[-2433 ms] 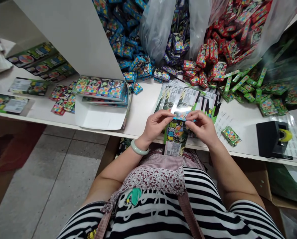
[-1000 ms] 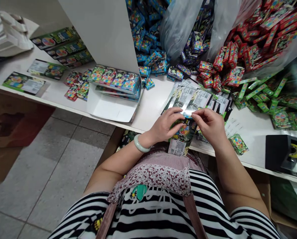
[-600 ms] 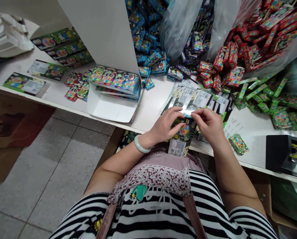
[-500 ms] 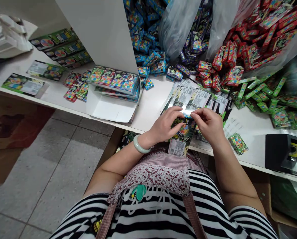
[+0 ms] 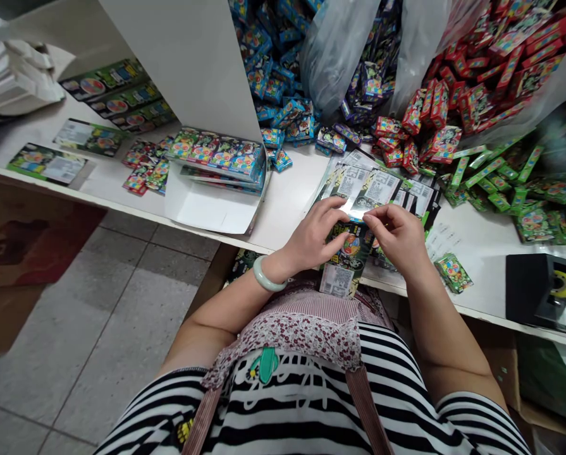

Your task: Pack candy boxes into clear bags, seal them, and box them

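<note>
My left hand (image 5: pixel 318 234) has its thumb and fingers curled at the left side of a dark printed card (image 5: pixel 348 253), which hangs over the table edge toward my apron. Across from it, my right hand (image 5: pixel 396 237) pinches the card's upper edge, where a thin blue strip shows. What lies between the fingertips is too small to make out fully. More printed sheets (image 5: pixel 376 188) with pale label areas lie fanned under and beyond both hands. To the right of them rests a small green box (image 5: pixel 454 273).
An open white display box (image 5: pixel 211 208) holds rows of colourful packets at the left. Blue packets (image 5: pixel 287 120), red packets (image 5: pixel 441 145) and green packets (image 5: pixel 534 221) are heaped at the back and right, beside plastic bags (image 5: pixel 337 57). A black tape dispenser (image 5: pixel 524 287) stands near the right edge.
The view has shifted very slightly. Both hands keep nearly the same place and grip at the card.
</note>
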`<state>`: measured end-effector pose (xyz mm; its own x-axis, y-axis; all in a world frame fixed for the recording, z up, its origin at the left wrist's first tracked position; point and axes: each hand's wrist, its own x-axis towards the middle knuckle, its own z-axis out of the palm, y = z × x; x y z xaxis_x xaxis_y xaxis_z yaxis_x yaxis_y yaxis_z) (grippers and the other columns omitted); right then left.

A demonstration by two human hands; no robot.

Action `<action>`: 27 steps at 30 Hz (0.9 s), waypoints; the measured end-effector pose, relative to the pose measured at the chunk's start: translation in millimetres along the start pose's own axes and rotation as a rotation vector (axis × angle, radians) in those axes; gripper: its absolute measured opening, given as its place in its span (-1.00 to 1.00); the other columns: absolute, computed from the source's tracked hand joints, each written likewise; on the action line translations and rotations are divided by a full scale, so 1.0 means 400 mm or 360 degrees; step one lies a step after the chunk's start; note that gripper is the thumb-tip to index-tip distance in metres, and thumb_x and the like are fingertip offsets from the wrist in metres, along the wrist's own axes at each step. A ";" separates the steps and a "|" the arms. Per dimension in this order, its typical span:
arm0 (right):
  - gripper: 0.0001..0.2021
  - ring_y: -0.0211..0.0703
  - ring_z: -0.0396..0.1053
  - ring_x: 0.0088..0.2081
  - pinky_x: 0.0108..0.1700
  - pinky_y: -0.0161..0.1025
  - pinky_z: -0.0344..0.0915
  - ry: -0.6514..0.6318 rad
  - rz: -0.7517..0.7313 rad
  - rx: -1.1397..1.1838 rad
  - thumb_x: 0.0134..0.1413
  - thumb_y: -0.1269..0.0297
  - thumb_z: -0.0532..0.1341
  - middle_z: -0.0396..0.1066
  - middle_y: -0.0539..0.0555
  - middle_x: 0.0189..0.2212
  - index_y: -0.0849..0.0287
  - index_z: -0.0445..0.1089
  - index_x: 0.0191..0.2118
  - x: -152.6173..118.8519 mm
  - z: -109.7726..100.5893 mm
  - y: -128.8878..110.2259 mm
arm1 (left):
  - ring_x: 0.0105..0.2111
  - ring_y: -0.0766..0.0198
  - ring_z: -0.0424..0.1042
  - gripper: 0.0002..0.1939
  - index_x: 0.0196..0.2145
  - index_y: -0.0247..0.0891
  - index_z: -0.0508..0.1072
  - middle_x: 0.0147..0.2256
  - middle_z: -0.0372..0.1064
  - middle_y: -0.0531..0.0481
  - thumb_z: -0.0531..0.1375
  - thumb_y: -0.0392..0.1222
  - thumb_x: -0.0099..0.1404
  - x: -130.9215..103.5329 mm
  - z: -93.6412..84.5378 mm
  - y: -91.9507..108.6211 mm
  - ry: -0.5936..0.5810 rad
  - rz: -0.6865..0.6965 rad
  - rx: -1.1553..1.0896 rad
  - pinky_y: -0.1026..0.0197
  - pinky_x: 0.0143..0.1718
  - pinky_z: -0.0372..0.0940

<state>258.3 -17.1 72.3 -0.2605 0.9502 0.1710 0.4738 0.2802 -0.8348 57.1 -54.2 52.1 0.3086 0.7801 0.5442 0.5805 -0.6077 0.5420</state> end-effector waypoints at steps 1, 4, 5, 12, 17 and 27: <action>-0.81 -0.22 0.36 -0.47 -0.38 -0.24 0.29 0.0000 0.0007 0.0006 0.16 0.12 0.27 0.46 0.00 -0.47 0.11 0.48 -0.35 0.001 0.000 0.001 | 0.15 0.03 0.33 -0.76 -0.04 -0.20 0.28 0.10 0.28 -0.22 0.19 -0.26 0.35 -0.001 0.000 -0.002 -0.0004 0.0010 0.0011 -0.13 0.14 0.35; -0.81 -0.23 0.35 -0.47 -0.37 -0.24 0.29 0.0012 0.0014 0.0011 0.16 0.12 0.27 0.46 -0.01 -0.47 0.12 0.48 -0.35 0.003 0.002 0.005 | 0.13 0.04 0.34 -0.76 -0.03 -0.19 0.28 0.09 0.28 -0.19 0.18 -0.26 0.36 -0.003 0.005 -0.004 0.0003 0.0033 0.0056 -0.12 0.13 0.36; -0.81 -0.23 0.35 -0.47 -0.36 -0.24 0.29 0.0014 0.0013 0.0006 0.16 0.12 0.27 0.47 -0.01 -0.47 0.12 0.48 -0.35 0.003 0.003 0.007 | 0.12 0.04 0.34 -0.76 -0.03 -0.19 0.28 0.09 0.29 -0.19 0.18 -0.26 0.36 -0.003 0.007 -0.004 0.0017 0.0044 0.0075 -0.12 0.12 0.36; -0.82 -0.24 0.34 -0.49 -0.38 -0.24 0.28 0.0025 -0.0006 -0.0035 0.16 0.12 0.27 0.47 0.00 -0.46 0.11 0.49 -0.35 0.004 0.003 0.004 | 0.12 0.03 0.35 -0.76 -0.04 -0.20 0.29 0.07 0.32 -0.21 0.19 -0.24 0.36 0.000 0.011 -0.004 0.0020 0.0052 0.0109 -0.13 0.09 0.36; -0.81 -0.23 0.34 -0.48 -0.40 -0.25 0.28 0.0022 -0.0015 -0.0017 0.17 0.10 0.26 0.47 0.00 -0.47 0.10 0.48 -0.35 0.005 0.004 0.006 | 0.12 0.03 0.36 -0.77 -0.04 -0.21 0.29 0.07 0.33 -0.22 0.19 -0.22 0.36 0.001 0.010 -0.002 0.0008 0.0011 0.0075 -0.12 0.10 0.35; -0.82 -0.26 0.31 -0.48 -0.45 -0.28 0.22 -0.0016 0.0076 0.0131 0.12 0.13 0.28 0.45 -0.01 -0.47 0.12 0.45 -0.36 0.007 0.007 -0.003 | 0.14 0.05 0.35 -0.72 -0.18 -0.18 0.20 0.07 0.31 -0.21 0.23 -0.34 0.25 0.019 0.003 0.010 -0.0053 -0.0174 -0.0231 -0.12 0.14 0.34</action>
<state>254.6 -15.4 72.2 -0.2478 0.9607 0.1251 0.4152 0.2220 -0.8822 62.8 -50.6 57.5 0.2759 0.8457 0.4568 0.4977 -0.5322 0.6848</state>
